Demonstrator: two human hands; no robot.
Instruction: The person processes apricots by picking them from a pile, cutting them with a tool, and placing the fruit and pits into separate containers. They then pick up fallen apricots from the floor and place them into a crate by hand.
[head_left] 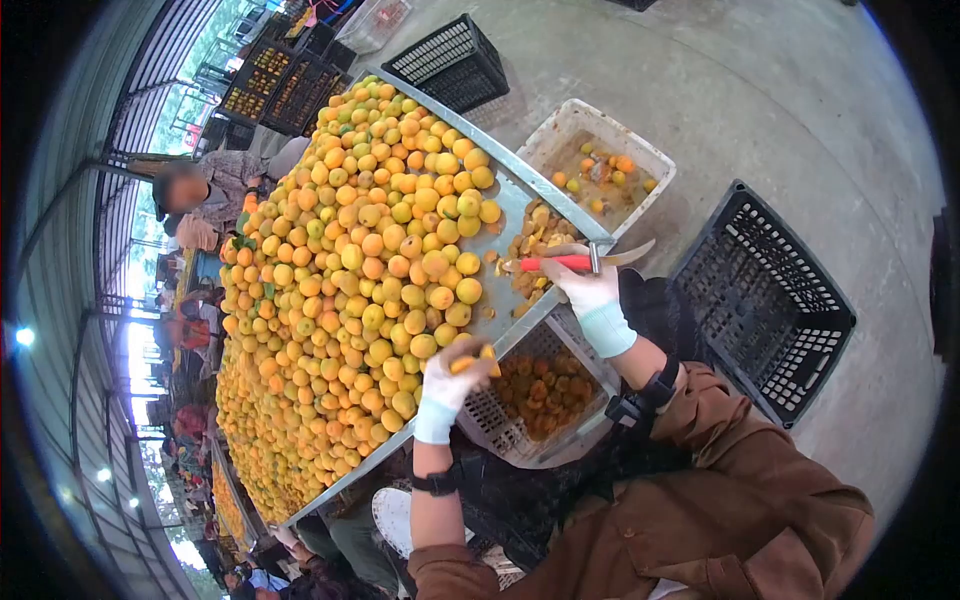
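My left hand (pixel 457 384), in a whitish glove, is closed on split apricot pieces (pixel 488 362) at the table's near edge. My gloved right hand (pixel 588 288) grips a knife (pixel 570 263) by its red handle, the curved blade pointing away from the fruit. A large heap of apricots (pixel 370 250) covers the metal-edged table (pixel 510 205) beside my left hand. Brownish fruit scraps (pixel 540 228) lie on the table just beyond the knife. Below and between my hands, a pale crate (pixel 490 420) holds halved apricots (pixel 545 393).
A white bin (pixel 655 165) with some fruit and murky residue stands past the table edge. Black crates (pixel 765 300) (pixel 450 62) sit on the concrete floor (pixel 760 110). Across the table is another person (pixel 225 180); more people are farther left.
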